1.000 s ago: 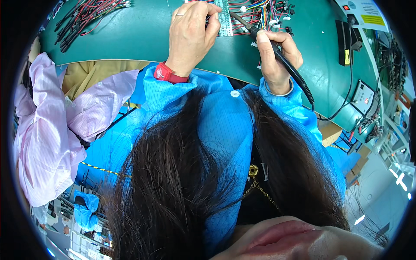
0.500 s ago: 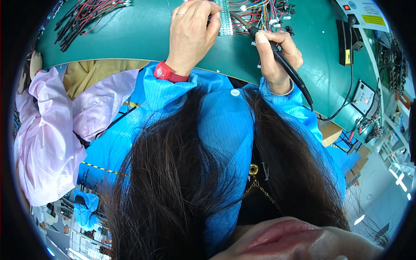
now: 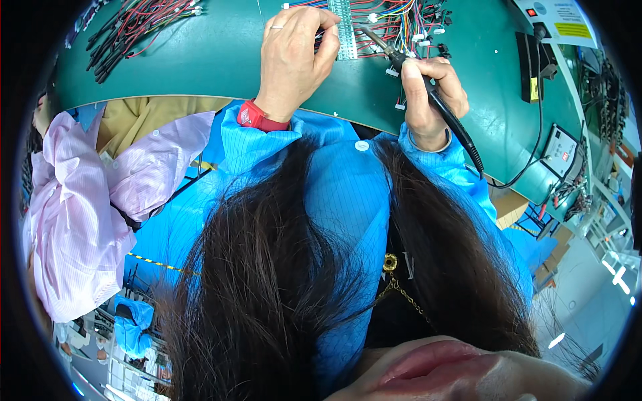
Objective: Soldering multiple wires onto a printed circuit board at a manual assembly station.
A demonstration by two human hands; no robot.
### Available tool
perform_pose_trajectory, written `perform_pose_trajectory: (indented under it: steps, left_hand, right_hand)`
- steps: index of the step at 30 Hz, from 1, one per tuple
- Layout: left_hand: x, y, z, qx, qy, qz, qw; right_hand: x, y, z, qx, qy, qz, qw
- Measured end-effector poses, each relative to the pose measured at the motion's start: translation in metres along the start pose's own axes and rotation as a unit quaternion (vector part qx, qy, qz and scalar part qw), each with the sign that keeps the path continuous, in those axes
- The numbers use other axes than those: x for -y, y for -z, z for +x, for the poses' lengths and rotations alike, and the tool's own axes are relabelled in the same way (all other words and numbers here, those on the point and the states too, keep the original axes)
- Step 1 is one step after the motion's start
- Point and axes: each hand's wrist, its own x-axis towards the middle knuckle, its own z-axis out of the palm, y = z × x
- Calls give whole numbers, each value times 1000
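Note:
A soldering iron (image 3: 431, 93) with a black grip is held like a pen in my right hand (image 3: 435, 97). Its metal tip points up and left, just right of a pale green strip of small circuit boards (image 3: 344, 30). My left hand (image 3: 294, 57) is at the strip's left side, thumb and fingers curled together. Dark wires show beside those fingertips, but what they pinch is hidden. Red, black and coloured wires (image 3: 404, 20) with white connectors spread from the strip's right side.
A bundle of red and black cables (image 3: 127, 33) lies at the far left of the green table (image 3: 227, 67). On the right are a black holder (image 3: 535, 67), a white-fronted control box (image 3: 560, 152) and the iron's cord (image 3: 535, 157). A co-worker's pink sleeve (image 3: 77, 160) is at left.
The iron's tip and my right hand have shifted slightly right and down. The board strip sits a little lower in view. My left hand stays beside it. The co-worker's hand at left has moved.

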Motion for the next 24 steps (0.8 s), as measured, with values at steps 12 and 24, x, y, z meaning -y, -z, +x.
perform_pose_trajectory:
  steps: [12,24]
  left_hand:
    - [0,0,-2,11,10,-9,1000]
    - [0,-2,-1,3,-4,2,1000]
  right_hand:
    - [1,-2,-2,8,-28,5,1000]
    - [5,-4,-1,14,-73,-4,997]
